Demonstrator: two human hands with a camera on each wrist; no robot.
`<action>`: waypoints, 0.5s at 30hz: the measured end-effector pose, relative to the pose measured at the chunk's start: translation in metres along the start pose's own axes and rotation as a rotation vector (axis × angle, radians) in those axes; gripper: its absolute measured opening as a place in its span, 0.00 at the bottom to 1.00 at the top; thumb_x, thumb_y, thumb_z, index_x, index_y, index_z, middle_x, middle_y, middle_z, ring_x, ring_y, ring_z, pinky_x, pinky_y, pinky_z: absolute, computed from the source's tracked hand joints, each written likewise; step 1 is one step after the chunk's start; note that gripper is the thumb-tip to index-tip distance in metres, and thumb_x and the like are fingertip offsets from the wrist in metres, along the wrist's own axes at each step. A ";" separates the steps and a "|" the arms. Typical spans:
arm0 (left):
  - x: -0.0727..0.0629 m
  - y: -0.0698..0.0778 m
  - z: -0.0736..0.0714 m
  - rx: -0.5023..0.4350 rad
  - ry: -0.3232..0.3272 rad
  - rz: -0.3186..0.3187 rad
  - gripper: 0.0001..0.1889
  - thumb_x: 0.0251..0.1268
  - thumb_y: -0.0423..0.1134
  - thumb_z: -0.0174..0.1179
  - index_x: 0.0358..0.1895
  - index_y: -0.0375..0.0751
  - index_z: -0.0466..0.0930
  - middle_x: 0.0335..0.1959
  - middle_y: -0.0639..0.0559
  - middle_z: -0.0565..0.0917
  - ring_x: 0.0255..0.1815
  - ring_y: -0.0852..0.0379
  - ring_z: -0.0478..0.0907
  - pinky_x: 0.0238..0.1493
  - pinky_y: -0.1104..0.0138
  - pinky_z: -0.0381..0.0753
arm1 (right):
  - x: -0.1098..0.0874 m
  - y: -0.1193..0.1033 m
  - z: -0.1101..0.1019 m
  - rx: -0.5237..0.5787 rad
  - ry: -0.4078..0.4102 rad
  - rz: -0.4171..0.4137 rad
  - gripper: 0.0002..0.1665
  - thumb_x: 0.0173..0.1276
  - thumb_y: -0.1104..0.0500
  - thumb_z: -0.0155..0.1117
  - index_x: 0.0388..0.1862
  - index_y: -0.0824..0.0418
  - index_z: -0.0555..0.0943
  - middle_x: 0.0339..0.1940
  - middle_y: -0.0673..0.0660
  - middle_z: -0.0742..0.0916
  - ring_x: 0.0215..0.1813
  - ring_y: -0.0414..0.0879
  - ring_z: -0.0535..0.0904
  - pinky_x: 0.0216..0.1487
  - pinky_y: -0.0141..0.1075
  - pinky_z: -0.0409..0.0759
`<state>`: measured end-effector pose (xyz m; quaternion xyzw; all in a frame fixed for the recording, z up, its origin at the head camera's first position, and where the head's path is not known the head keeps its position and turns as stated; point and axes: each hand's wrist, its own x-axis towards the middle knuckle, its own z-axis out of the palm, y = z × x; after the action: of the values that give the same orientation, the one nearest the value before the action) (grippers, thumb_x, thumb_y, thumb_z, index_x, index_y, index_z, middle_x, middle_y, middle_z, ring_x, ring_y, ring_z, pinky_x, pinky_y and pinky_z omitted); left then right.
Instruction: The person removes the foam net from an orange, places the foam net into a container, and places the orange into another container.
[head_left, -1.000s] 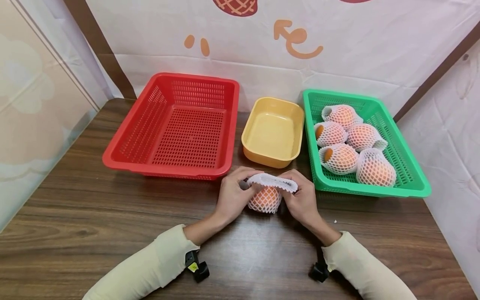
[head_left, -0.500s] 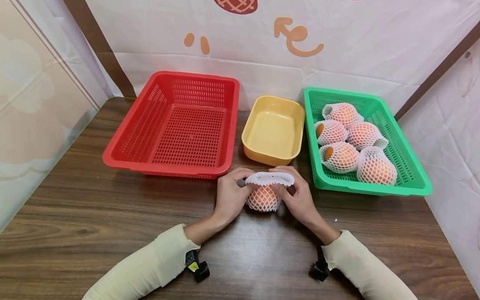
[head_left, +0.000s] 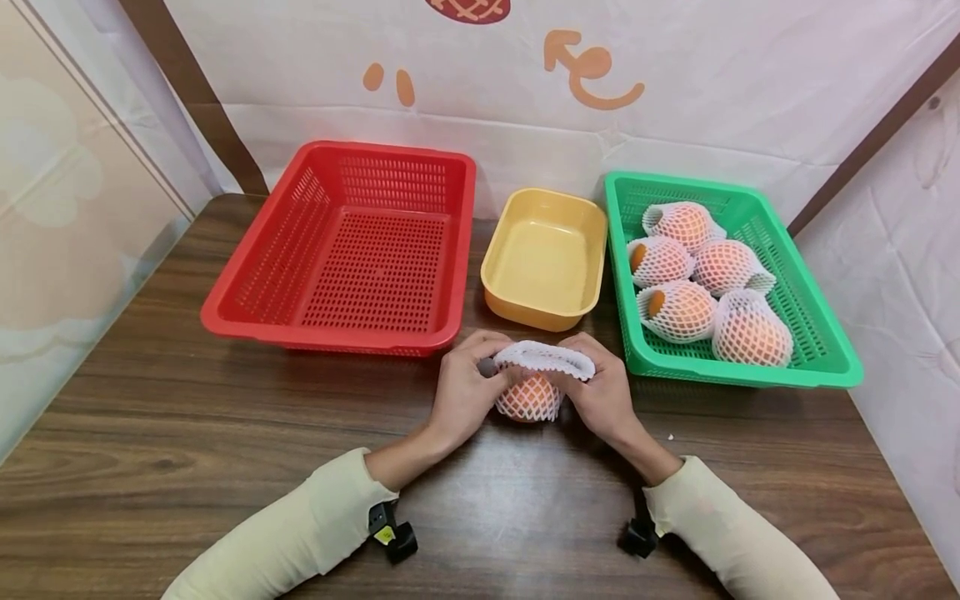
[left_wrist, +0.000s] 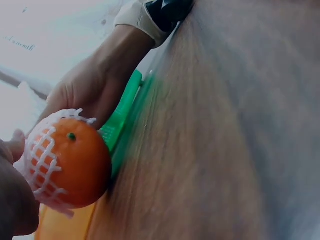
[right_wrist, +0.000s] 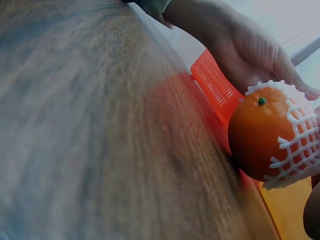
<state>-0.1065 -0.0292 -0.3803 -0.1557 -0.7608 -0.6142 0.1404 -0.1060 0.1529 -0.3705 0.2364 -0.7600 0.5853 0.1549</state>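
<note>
In the head view an orange in a white foam net (head_left: 546, 357) stands on the table between both hands. The net's open mouth faces up, flattened into a wide oval. My left hand (head_left: 463, 390) pinches the mouth's left side between thumb and fingers, and my right hand (head_left: 606, 398) pinches its right side. Both wrist views show the bare lower part of the orange (left_wrist: 89, 162) with its green stem nub, while the net covers only the part nearer the fingers. Some fingertips are hidden behind the net.
Behind the hands stand a red basket (head_left: 341, 336) on the left and a yellow tub (head_left: 543, 254) in the middle. A green basket (head_left: 813, 379) on the right holds several netted oranges (head_left: 681, 311). A tiny white scrap (head_left: 671, 437) lies on the wooden table (head_left: 495, 508).
My right hand came in toward the left hand, then moved slightly back out, widening the net's mouth again. The left hand stays nearly in place; a strip of bare orange shows below the net.
</note>
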 end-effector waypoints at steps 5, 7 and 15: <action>0.002 0.004 -0.003 0.060 -0.049 -0.028 0.13 0.45 0.38 0.76 0.35 0.39 0.88 0.37 0.56 0.82 0.41 0.61 0.76 0.36 0.68 0.73 | 0.000 -0.001 0.001 -0.035 0.014 -0.043 0.11 0.48 0.81 0.69 0.27 0.70 0.81 0.29 0.62 0.81 0.36 0.41 0.76 0.40 0.29 0.74; 0.003 0.004 -0.004 0.065 -0.054 -0.036 0.11 0.44 0.35 0.76 0.33 0.38 0.87 0.36 0.56 0.82 0.40 0.61 0.76 0.36 0.68 0.73 | 0.000 -0.002 0.001 -0.047 0.013 -0.066 0.12 0.48 0.82 0.68 0.27 0.70 0.80 0.29 0.62 0.82 0.37 0.42 0.77 0.41 0.29 0.74; 0.004 0.004 -0.002 0.049 -0.022 0.008 0.09 0.43 0.21 0.68 0.29 0.37 0.87 0.32 0.54 0.82 0.38 0.61 0.78 0.34 0.68 0.75 | -0.001 0.000 0.003 -0.010 0.017 -0.096 0.14 0.46 0.85 0.63 0.30 0.72 0.79 0.32 0.64 0.82 0.39 0.43 0.77 0.42 0.29 0.74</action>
<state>-0.1083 -0.0305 -0.3752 -0.1621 -0.7764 -0.5931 0.1385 -0.1054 0.1502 -0.3721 0.2669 -0.7495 0.5752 0.1903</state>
